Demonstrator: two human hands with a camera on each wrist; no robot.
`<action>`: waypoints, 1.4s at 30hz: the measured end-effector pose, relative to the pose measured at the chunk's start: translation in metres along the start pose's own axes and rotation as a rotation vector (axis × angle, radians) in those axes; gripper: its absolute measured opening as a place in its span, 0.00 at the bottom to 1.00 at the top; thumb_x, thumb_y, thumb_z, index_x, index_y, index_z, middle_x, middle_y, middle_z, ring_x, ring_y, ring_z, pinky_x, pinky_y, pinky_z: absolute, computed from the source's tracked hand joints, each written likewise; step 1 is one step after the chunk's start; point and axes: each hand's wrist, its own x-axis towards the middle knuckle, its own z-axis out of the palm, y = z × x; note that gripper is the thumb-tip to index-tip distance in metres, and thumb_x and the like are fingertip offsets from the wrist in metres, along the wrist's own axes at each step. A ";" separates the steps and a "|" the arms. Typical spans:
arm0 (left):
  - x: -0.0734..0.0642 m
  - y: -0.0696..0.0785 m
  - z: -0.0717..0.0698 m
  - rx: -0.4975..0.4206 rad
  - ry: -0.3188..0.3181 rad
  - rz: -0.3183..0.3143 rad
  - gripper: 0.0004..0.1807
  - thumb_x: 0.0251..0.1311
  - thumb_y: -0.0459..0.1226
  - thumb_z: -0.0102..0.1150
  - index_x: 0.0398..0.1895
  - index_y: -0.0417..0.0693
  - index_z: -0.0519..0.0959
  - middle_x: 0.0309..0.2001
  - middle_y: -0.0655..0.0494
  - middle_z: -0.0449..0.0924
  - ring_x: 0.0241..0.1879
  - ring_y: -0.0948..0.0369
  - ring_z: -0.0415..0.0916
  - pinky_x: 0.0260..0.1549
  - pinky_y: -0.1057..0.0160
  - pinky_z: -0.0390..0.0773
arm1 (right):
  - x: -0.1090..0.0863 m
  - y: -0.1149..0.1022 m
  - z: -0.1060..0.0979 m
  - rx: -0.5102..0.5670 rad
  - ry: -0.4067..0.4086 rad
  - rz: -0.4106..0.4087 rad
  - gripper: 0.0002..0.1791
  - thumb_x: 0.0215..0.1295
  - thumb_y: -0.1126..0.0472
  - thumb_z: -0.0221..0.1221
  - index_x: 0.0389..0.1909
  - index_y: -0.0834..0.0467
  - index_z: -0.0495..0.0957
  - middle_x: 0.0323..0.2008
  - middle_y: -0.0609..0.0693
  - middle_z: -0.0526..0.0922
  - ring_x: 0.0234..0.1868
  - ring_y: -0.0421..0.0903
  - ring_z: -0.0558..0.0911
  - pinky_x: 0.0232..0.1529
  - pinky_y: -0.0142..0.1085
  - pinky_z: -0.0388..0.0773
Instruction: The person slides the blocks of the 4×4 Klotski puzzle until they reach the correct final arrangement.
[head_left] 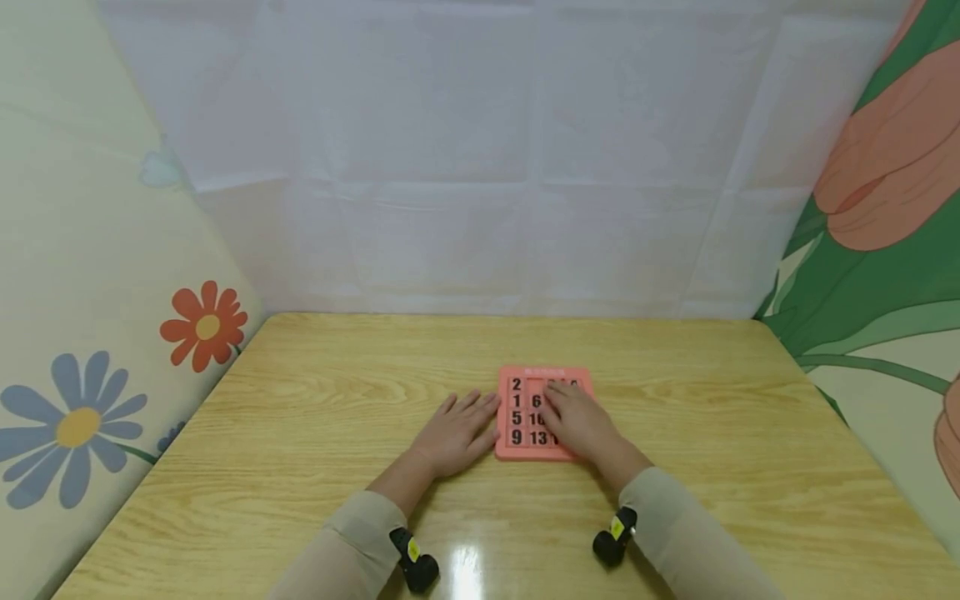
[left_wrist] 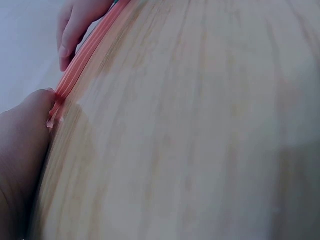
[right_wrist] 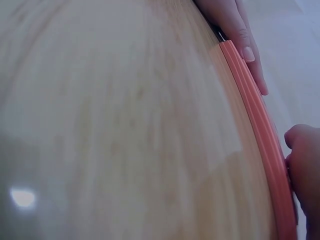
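Note:
A pink sliding number puzzle (head_left: 525, 456) lies flat on the wooden table. Black numerals mark its tiles; 2, 1, 5 and 9 run down the left column, and a bare slot shows in the top row beside the 2. My left hand (head_left: 457, 433) lies palm down with straight fingers, its fingertips at the puzzle's left edge. Over the right part of the board is my right hand (head_left: 581, 421), its fingertips touching the tiles and covering several numbers. From the left wrist, only the puzzle's pink side (left_wrist: 82, 62) shows, with my left thumb (left_wrist: 37, 105) against it.
The wooden table (head_left: 337, 367) spreads around the puzzle. White cloth (head_left: 450, 167) hangs behind the far edge, and flower-printed panels (head_left: 75, 250) stand at both sides. Each sleeve carries a small black wrist camera (head_left: 420, 573) near the cuff.

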 end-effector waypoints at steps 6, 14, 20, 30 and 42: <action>-0.001 0.001 -0.002 -0.012 0.000 0.002 0.34 0.75 0.55 0.36 0.77 0.50 0.55 0.77 0.55 0.55 0.78 0.51 0.48 0.76 0.43 0.44 | -0.002 0.001 -0.003 0.001 -0.001 0.016 0.27 0.76 0.51 0.47 0.67 0.63 0.69 0.70 0.58 0.69 0.72 0.57 0.66 0.74 0.50 0.60; 0.000 0.000 -0.002 -0.012 0.000 0.003 0.33 0.75 0.54 0.36 0.77 0.50 0.55 0.77 0.55 0.55 0.78 0.51 0.48 0.76 0.44 0.44 | -0.002 0.001 -0.002 -0.006 0.013 0.014 0.28 0.76 0.50 0.46 0.68 0.64 0.69 0.70 0.58 0.69 0.73 0.56 0.65 0.74 0.49 0.60; 0.001 0.001 -0.002 -0.005 0.001 0.001 0.33 0.75 0.55 0.35 0.77 0.51 0.55 0.77 0.56 0.55 0.78 0.51 0.48 0.76 0.44 0.44 | 0.003 -0.004 0.001 -0.005 0.019 0.009 0.27 0.75 0.51 0.47 0.67 0.63 0.70 0.69 0.58 0.70 0.72 0.56 0.66 0.74 0.49 0.60; 0.000 0.000 0.000 0.004 -0.005 -0.002 0.33 0.75 0.55 0.35 0.77 0.51 0.55 0.77 0.57 0.56 0.78 0.52 0.49 0.76 0.44 0.46 | 0.012 -0.026 0.008 0.011 -0.036 -0.037 0.27 0.76 0.50 0.46 0.68 0.62 0.69 0.70 0.56 0.69 0.73 0.54 0.65 0.74 0.49 0.60; 0.000 0.001 0.002 -0.009 -0.006 0.004 0.33 0.75 0.55 0.36 0.77 0.51 0.56 0.77 0.57 0.56 0.78 0.52 0.49 0.76 0.43 0.46 | 0.018 -0.031 0.012 -0.013 -0.075 -0.049 0.28 0.78 0.48 0.42 0.71 0.59 0.66 0.72 0.53 0.66 0.74 0.53 0.64 0.75 0.48 0.59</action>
